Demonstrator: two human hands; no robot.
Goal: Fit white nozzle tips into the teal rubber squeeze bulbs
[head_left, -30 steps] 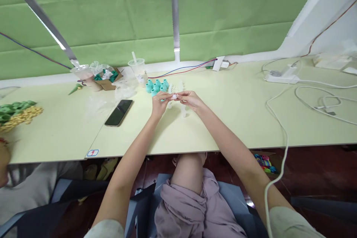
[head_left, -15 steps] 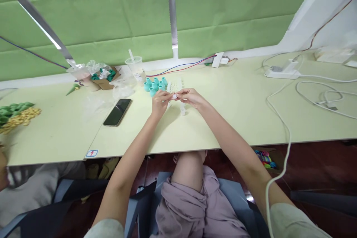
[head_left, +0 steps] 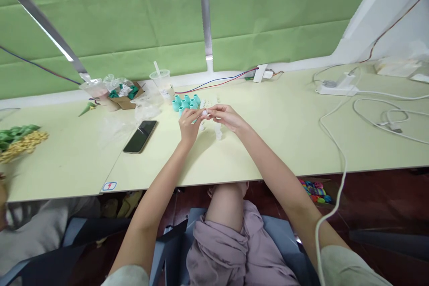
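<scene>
Between my fingertips, above the table, is a small white piece (head_left: 205,112), too small to identify. My left hand (head_left: 190,123) pinches it from the left, and my right hand (head_left: 226,117) closes on it from the right. Just behind my left hand stand several turquoise vase-shaped pieces (head_left: 184,103) in a cluster, partly covered by the fingers. A row of small white translucent pieces (head_left: 218,131) lies on the table below my right hand; more of them show behind my hands, largely hidden.
A black phone (head_left: 140,136) lies to the left. Behind it are a clear plastic bag (head_left: 146,106), a cup with a straw (head_left: 162,83) and a small cardboard box (head_left: 126,101). Green and yellow pieces (head_left: 25,145) sit far left. A white cable (head_left: 338,143) hangs over the right table edge.
Both hands have shifted slightly left with the small white piece, and the fingers have turned a little around it. The things on the table stay in place.
</scene>
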